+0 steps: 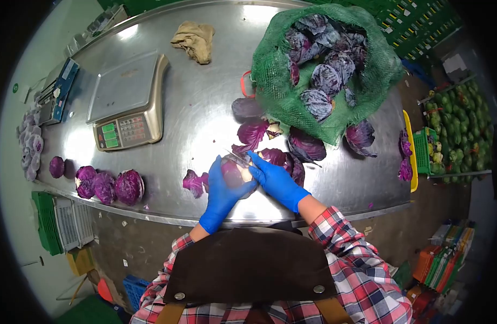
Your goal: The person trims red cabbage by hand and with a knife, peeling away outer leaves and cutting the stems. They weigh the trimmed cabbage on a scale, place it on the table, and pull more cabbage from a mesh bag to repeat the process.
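Observation:
Both my hands wear blue gloves and meet over the steel table near its front edge. My left hand (222,189) is wrapped round the left side of a red cabbage (233,174). A knife (237,159) with a thin blade lies across the top of the cabbage, its handle hidden in my right hand (272,181), which is closed at the pale stem end. Loose purple leaves (252,134) lie just beyond my hands, and another torn leaf (193,183) is left of them.
A green mesh sack (270,81) of cabbages stands at the back right. On the left are a scale (124,92) and several cabbages (129,187) along the front edge. A tan cloth (194,41) lies at the back; a yellow tray (413,156) is at the right end.

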`<move>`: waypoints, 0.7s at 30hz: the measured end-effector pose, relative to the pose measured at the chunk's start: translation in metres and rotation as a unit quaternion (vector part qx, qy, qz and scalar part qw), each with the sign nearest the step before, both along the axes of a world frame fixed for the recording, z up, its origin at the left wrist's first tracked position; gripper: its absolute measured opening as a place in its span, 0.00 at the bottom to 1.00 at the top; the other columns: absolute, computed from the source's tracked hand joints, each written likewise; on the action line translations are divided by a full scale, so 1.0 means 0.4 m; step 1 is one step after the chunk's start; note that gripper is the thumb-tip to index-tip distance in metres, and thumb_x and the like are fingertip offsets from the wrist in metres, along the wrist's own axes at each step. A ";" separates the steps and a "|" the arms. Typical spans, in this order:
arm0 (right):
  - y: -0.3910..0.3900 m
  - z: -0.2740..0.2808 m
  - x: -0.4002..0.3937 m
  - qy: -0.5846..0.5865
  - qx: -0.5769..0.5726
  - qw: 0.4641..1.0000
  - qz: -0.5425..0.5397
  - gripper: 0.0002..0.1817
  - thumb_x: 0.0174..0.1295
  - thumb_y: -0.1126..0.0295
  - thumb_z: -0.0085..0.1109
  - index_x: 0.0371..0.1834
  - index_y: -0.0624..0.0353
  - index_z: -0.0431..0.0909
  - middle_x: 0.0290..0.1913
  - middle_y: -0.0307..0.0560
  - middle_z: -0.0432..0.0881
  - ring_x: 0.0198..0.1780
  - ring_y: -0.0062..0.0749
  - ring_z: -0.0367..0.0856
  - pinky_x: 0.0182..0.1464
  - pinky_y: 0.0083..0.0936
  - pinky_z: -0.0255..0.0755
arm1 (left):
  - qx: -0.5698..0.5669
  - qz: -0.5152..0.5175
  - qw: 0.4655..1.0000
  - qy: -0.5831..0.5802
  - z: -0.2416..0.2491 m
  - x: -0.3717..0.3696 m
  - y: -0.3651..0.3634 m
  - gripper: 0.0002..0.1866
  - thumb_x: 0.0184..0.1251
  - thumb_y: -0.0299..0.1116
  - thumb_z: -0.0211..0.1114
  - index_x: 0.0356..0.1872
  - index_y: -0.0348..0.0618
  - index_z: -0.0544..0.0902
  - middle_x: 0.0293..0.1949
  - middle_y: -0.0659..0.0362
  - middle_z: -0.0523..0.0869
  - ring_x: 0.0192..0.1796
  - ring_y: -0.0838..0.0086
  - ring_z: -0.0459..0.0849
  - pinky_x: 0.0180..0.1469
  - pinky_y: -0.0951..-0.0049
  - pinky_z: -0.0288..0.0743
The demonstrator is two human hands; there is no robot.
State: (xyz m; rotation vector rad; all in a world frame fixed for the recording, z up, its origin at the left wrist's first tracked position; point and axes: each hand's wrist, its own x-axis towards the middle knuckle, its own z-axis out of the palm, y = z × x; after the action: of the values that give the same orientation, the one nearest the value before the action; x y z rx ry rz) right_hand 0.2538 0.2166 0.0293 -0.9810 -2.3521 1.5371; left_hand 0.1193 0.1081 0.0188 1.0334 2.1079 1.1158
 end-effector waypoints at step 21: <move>0.033 0.104 -0.001 0.026 0.044 0.998 -0.041 0.32 0.61 0.53 0.54 0.63 0.61 0.62 0.51 0.57 0.76 0.48 0.42 0.77 0.50 0.36 0.70 | 0.061 0.035 0.958 -0.279 -0.028 -0.043 -0.072 0.49 0.44 0.37 0.77 0.66 0.38 0.56 0.62 0.49 0.64 0.62 0.63 0.67 0.58 0.65 0.69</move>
State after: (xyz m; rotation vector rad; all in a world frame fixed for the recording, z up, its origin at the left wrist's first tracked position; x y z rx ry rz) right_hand 0.2532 0.2297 0.0710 -0.9908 -2.2928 1.3989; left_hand 0.1023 0.0794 0.0076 0.5977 1.6454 1.3919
